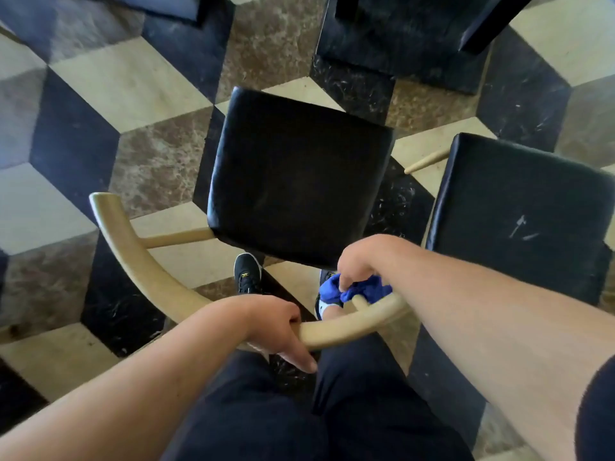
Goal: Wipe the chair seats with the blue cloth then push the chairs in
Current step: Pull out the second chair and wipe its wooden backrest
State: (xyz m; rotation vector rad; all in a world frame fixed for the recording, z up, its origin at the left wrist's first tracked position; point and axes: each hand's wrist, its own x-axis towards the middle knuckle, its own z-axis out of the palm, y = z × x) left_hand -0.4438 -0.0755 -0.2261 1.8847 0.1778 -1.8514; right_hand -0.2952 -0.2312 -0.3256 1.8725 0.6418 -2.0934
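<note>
Your left hand (278, 327) wraps the chair's curved wooden back rail (149, 277), and your right hand (357, 261) squeezes the blue cloth (332, 291) against that rail further along. The chair looks hard and a bit heavy, so push from the rail. The cloth is soft and scrunched. The black seat (296, 174) sits just past the rail, smooth and shiny.

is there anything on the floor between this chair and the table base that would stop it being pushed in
Nothing visible does. The chair, held at its curved wooden backrest by the left hand and the right hand with the blue cloth, faces bare patterned floor up to the dark table base.
</note>
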